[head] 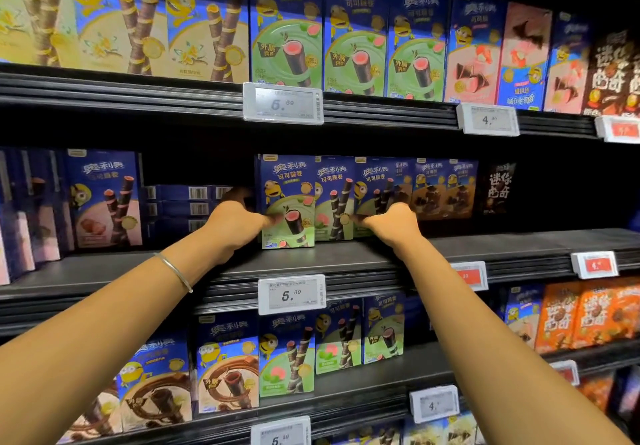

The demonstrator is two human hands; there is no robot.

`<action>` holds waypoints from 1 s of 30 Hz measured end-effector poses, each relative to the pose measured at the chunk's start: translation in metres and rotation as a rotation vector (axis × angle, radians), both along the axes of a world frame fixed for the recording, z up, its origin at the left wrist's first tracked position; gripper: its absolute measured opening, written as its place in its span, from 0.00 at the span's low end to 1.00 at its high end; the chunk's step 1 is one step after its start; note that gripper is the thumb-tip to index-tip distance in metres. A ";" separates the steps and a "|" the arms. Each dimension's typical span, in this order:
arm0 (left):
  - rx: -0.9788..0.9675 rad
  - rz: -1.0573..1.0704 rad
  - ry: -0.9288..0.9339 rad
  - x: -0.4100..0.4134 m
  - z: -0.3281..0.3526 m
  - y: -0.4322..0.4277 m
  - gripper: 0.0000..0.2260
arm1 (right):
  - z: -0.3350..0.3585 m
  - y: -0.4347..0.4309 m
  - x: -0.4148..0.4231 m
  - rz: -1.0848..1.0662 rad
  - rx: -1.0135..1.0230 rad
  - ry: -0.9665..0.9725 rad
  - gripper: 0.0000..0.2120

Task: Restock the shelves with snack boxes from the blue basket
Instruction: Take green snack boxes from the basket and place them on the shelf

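Note:
On the middle shelf [332, 257] stands a row of blue snack boxes with green fronts. My left hand [235, 224] grips the leftmost green box [289, 198] by its left edge, with the thumb on the front and the fingers curled behind. My right hand [393, 224] holds a similar box [372, 188] two places to the right, with the thumb across its lower front. Between them stands one more green box [332, 198]. The blue basket is out of view.
Flat stacked blue boxes [183, 207] lie behind my left hand, and a pink-fronted box [104, 198] stands further left. Brown-fronted boxes [443, 190] stand right of my right hand. Full rows fill the upper shelf [138, 89] and lower shelf [346, 396]. Price tags [292, 294] line the shelf edges.

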State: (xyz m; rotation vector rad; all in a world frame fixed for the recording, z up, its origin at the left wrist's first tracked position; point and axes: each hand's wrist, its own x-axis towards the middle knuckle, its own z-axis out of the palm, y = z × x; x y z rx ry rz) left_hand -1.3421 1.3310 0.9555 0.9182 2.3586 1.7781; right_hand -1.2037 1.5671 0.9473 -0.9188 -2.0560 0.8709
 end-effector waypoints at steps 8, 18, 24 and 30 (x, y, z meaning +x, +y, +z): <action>0.004 0.008 0.006 0.003 0.001 -0.001 0.20 | -0.001 0.005 -0.005 0.010 0.015 -0.038 0.16; -0.022 0.074 0.011 -0.003 -0.002 -0.001 0.19 | -0.001 0.006 -0.010 0.010 0.067 -0.120 0.20; -0.027 0.061 0.062 -0.003 -0.002 -0.002 0.26 | 0.001 0.005 -0.014 -0.001 0.142 -0.236 0.15; -0.018 0.041 0.091 -0.001 -0.001 -0.001 0.29 | 0.004 0.002 -0.016 0.001 0.179 -0.319 0.09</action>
